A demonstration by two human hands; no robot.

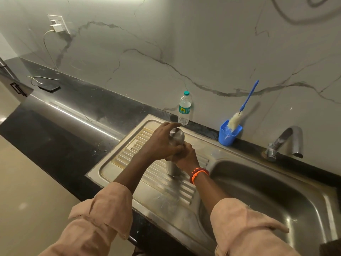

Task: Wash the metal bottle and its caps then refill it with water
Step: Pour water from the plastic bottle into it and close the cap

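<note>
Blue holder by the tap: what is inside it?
A bottle brush stands bristle-end down in the blue holder, its blue handle leaning on the wall. The holder's walls hide its bottom, so anything else inside cannot be seen.

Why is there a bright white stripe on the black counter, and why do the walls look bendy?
In the head view, the stripe on the counter is glare from a light reflected in its shiny top. The wide-angle lens bends the counter edge and wall. The sink also gleams, and the left hand on the metal bottle looks slightly soft.
</note>
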